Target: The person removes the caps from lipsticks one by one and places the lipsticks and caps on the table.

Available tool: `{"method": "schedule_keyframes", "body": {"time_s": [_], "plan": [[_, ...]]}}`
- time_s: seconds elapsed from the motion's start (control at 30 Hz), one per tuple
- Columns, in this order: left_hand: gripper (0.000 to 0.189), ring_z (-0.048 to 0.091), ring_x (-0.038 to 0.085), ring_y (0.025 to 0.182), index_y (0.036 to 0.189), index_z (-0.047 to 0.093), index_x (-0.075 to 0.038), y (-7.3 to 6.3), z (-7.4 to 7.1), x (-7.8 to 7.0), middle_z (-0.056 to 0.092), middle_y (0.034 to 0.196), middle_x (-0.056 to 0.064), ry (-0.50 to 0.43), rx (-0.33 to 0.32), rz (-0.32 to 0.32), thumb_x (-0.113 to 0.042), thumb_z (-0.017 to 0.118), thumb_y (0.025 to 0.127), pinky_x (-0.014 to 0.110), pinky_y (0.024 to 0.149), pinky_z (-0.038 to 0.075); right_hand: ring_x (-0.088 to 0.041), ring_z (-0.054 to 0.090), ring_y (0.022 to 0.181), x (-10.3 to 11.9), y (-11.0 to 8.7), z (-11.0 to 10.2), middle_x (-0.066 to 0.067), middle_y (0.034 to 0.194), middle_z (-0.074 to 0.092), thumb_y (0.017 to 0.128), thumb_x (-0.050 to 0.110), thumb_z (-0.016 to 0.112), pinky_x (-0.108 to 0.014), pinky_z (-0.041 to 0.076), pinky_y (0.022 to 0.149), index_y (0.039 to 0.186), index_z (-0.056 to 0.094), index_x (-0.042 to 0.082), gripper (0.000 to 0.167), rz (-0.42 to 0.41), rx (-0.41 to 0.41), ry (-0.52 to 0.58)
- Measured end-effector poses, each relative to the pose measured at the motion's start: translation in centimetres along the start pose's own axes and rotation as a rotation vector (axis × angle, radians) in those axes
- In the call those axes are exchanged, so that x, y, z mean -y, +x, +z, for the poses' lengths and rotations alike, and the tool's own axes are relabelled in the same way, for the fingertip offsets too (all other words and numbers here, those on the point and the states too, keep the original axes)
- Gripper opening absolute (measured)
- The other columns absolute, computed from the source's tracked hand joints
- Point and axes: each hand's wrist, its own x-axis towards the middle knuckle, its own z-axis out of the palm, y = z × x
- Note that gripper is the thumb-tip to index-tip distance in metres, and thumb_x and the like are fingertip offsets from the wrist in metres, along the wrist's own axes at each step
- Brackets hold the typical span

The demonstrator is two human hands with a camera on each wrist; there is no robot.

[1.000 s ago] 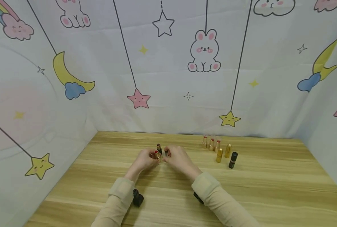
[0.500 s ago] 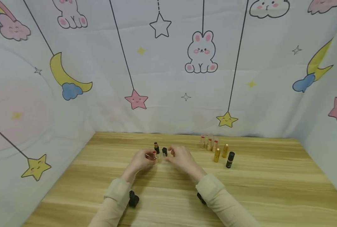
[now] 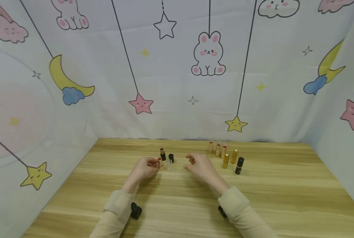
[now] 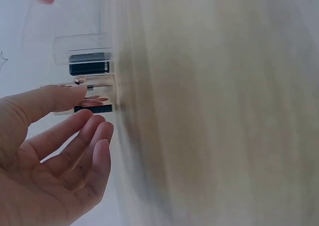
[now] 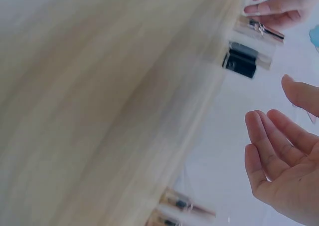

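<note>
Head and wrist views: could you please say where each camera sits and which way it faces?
Head: head-worn, facing forward and down; left hand, right hand, sleeves show.
Left wrist: on that wrist, facing its hand and a lipstick.
Right wrist: on that wrist, facing its hand.
Both wrist views share both hands and a black cap.

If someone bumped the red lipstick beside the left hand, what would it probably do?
The red lipstick would likely tip, standing tall on a narrow base. Its shiny gold case may feel slippery. The bare red tip could smear if touched.
</note>
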Motion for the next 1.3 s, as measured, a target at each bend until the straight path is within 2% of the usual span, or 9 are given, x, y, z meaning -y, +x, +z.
{"method": "schedule_keyframes", "body": {"time_s": [0.17,0.33,0.5,0.6,0.73,0.87,1.0,1.3], "plan": [[0.04,0.064,0.026,0.097,0.12,0.065,-0.002,-0.8,-0.6,-1.2,0.068,0.11,0.016,0.011,-0.024,-0.011,-0.007,0.073,0.08,0.037,0.079,0.055,-0.022,0.064,0.095,-0.8,-1.1,-2.0,-0.012,0.107,0.069,0.085,0.021,0.073,-0.04,0.053,0.082,0.117,0.066,0.008,0.035,0.005,-0.057,-0.005],[0.049,0.061,0.03,0.109,0.129,0.059,-0.005,-1.3,-1.2,-2.7,0.062,0.124,0.017,0.049,-0.058,0.007,-0.014,0.072,0.083,0.044,0.084,0.053,-0.022,0.064,0.096,-1.4,-2.3,-4.1,-0.008,0.109,0.069,0.085,0.022,0.073,-0.042,0.052,0.085,0.116,0.066,0.009,0.034,-0.056,-0.118,-0.029],[0.052,0.058,0.031,0.115,0.131,0.059,-0.01,-1.6,-1.4,-4.3,0.06,0.128,0.013,0.106,-0.118,0.098,-0.023,0.075,0.083,0.051,0.092,0.049,-0.023,0.063,0.103,-1.5,-3.2,-5.7,-0.006,0.114,0.069,0.086,0.023,0.072,-0.045,0.051,0.089,0.118,0.065,0.011,0.035,-0.129,-0.165,-0.039],[0.051,0.059,0.03,0.113,0.129,0.06,-0.011,-1.8,-1.2,-5.4,0.061,0.124,0.012,0.126,-0.148,0.173,-0.025,0.076,0.082,0.049,0.095,0.047,-0.025,0.063,0.105,-1.6,-3.7,-6.5,-0.006,0.115,0.068,0.086,0.023,0.072,-0.045,0.051,0.088,0.12,0.065,0.012,0.036,-0.164,-0.194,-0.056],[0.051,0.06,0.03,0.109,0.128,0.061,-0.008,-1.9,-0.4,-6.9,0.063,0.12,0.013,0.109,-0.157,0.27,-0.023,0.077,0.081,0.046,0.094,0.049,-0.025,0.063,0.1,-2.0,-4.2,-7.4,-0.007,0.113,0.067,0.085,0.018,0.073,-0.044,0.053,0.082,0.119,0.065,0.013,0.035,-0.202,-0.231,-0.069],[0.049,0.061,0.028,0.109,0.124,0.063,-0.008,-1.8,0.8,-8.3,0.065,0.119,0.011,0.062,-0.134,0.325,-0.023,0.078,0.08,0.044,0.094,0.05,-0.028,0.064,0.102,-2.8,-4.4,-8.4,-0.01,0.117,0.066,0.083,0.014,0.074,-0.047,0.053,0.085,0.119,0.064,0.011,0.037,-0.213,-0.257,-0.057],[0.046,0.061,0.025,0.11,0.122,0.065,-0.011,-1.5,2.1,-9.5,0.067,0.117,0.007,0.002,-0.088,0.341,-0.023,0.078,0.08,0.04,0.095,0.05,-0.032,0.061,0.111,-3.6,-4.5,-9.1,-0.013,0.124,0.063,0.085,0.014,0.073,-0.051,0.05,0.094,0.121,0.062,0.008,0.038,-0.19,-0.256,-0.062],[0.044,0.06,0.024,0.116,0.125,0.064,-0.013,-0.5,5.1,-11.0,0.065,0.123,0.005,-0.105,0.079,0.362,-0.024,0.075,0.084,0.039,0.1,0.048,-0.034,0.056,0.119,-5.5,-4.9,-10.2,-0.013,0.127,0.062,0.088,0.018,0.07,-0.057,0.043,0.1,0.126,0.061,0.009,0.04,-0.117,-0.223,-0.044]]}}
